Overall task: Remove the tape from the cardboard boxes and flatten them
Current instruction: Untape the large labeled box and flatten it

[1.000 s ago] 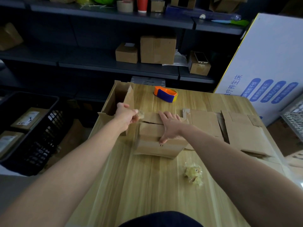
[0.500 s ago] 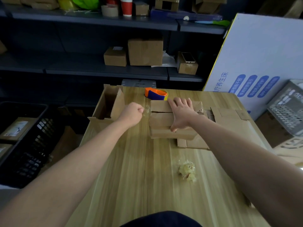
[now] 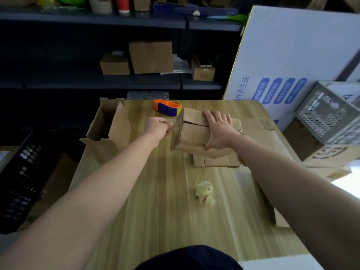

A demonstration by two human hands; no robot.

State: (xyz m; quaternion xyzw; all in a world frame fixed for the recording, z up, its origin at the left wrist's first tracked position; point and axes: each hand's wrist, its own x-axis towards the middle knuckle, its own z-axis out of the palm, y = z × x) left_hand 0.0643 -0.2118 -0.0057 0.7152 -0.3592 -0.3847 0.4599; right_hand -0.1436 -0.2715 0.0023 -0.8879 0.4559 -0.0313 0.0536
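A closed brown cardboard box [image 3: 192,133] stands near the middle of the wooden table [image 3: 155,201], resting partly on flattened cardboard [image 3: 216,161]. My right hand [image 3: 219,129] presses flat on the box's top with fingers spread. My left hand [image 3: 158,126] is at the box's left end, pinching a strip of clear tape [image 3: 176,124] that still sticks to that end. An open, emptied box [image 3: 109,129] stands at the table's left edge. A crumpled ball of removed tape [image 3: 204,191] lies on the table nearer to me.
An orange and blue tape dispenser [image 3: 167,107] sits behind the box. More flattened cardboard [image 3: 259,131] lies to the right. A black crate [image 3: 21,180] is on the floor at left, a grey crate [image 3: 331,114] at right. Shelves with boxes [image 3: 151,56] stand behind.
My left hand has kept pulling the tape off the box's left end. The camera view shifted, so the box now appears farther from me and to the right.
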